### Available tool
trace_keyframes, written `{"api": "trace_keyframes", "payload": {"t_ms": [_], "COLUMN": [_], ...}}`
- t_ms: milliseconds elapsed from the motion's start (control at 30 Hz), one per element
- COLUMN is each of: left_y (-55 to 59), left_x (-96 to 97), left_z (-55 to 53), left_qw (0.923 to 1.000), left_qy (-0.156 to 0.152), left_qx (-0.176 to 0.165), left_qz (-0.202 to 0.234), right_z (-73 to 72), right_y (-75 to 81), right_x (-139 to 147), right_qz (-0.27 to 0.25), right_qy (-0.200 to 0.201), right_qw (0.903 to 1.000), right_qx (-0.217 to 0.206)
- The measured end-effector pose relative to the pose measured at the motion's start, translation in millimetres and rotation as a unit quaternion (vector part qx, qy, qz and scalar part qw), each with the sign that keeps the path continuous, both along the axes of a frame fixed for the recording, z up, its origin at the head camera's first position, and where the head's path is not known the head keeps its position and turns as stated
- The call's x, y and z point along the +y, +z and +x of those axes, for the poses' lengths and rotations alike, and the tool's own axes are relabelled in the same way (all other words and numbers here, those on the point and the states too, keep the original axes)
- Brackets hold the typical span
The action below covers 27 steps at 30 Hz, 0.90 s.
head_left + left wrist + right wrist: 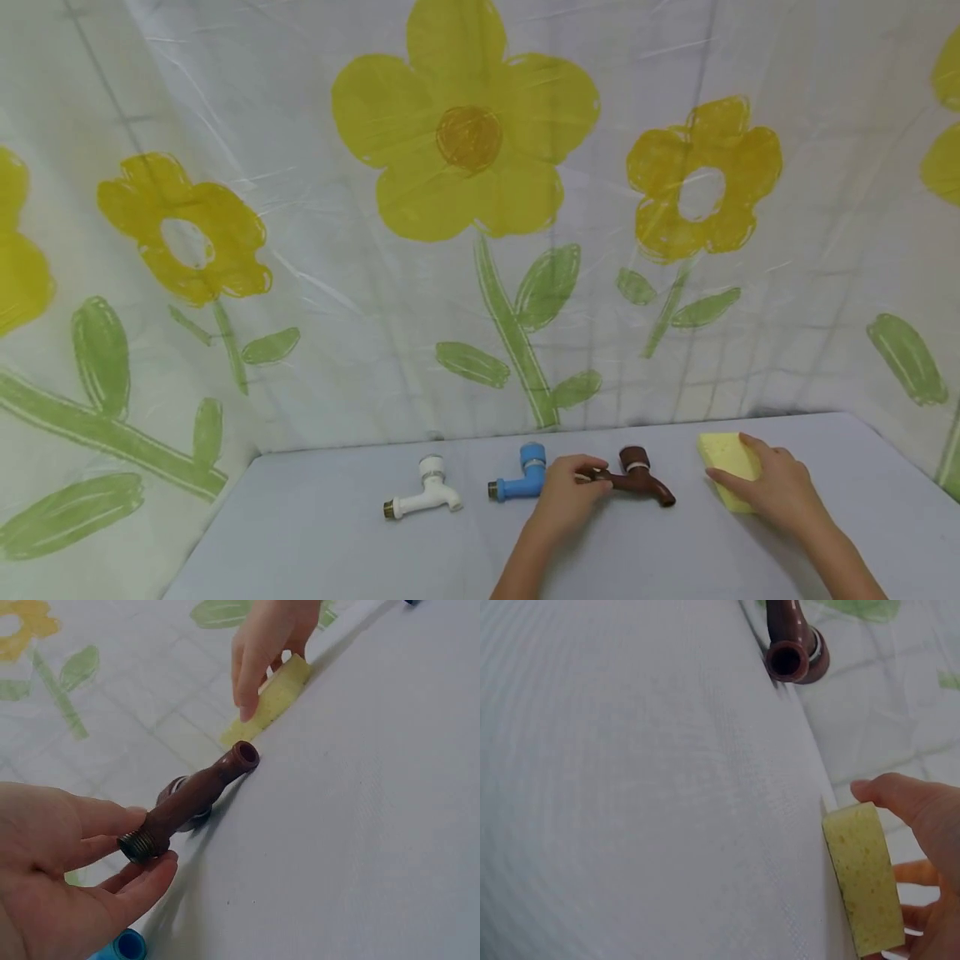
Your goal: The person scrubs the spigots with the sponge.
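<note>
My left hand (567, 497) pinches the threaded end of a brown faucet (636, 482) between thumb and fingers. In the left wrist view, that faucet (191, 799) has its brass-coloured thread at the fingertips and its spout opening pointing away from the palm. To the right, my right hand (782, 487) holds a yellow sponge (731, 468) with the thumb on one side and fingers on the other. The right wrist view shows the sponge (864, 881) at the thumb and fingers, low over the table surface. Left of the brown faucet lies a blue faucet (525, 479), partly hidden by the left hand.
A white faucet (427, 493) lies farther left on the pale table (315, 533). Behind the table's back edge hangs a white curtain (337, 367) printed with large yellow flowers and green leaves.
</note>
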<state>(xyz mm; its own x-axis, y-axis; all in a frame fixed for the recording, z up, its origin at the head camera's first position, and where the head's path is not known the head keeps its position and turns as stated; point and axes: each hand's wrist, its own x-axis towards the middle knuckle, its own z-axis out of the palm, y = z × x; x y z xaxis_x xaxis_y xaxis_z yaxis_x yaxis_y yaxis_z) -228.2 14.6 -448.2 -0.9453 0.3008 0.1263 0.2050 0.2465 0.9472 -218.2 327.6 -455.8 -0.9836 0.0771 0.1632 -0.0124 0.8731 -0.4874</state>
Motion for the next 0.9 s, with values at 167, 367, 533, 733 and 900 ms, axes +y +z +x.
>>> {"api": "trace_keyframes", "payload": {"t_ms": [167,367,533,733,900], "left_y": [3.7,4.3,5.6,4.9,9.8], "left_x": [4.0,12.8,17.3,16.7,13.4], "left_z": [3.1,9.2,11.8,9.8,8.2], "left_qw": [0.9982,0.9924,0.9838,0.9691,0.9577], "left_qy": [0.012,0.040,0.043,0.048,0.053], "left_qx": [-0.048,-0.086,-0.108,-0.134,-0.146], "left_qz": [0.035,0.079,0.136,0.201,0.242], "right_z": [-0.4,-0.5,-0.5,-0.3,0.1], "right_y": [0.2,1.2,3.2,5.5,13.1], "right_x": [-0.3,-0.1,-1.3,-3.6,-9.0], "right_qz": [0.001,0.000,0.001,0.000,-0.003], "right_qy": [0.002,0.003,0.003,0.006,0.012], "right_qw": [1.0000,0.9999,0.9998,0.9999,0.9997], "right_qx": [-0.001,-0.014,-0.020,-0.009,0.019]}}
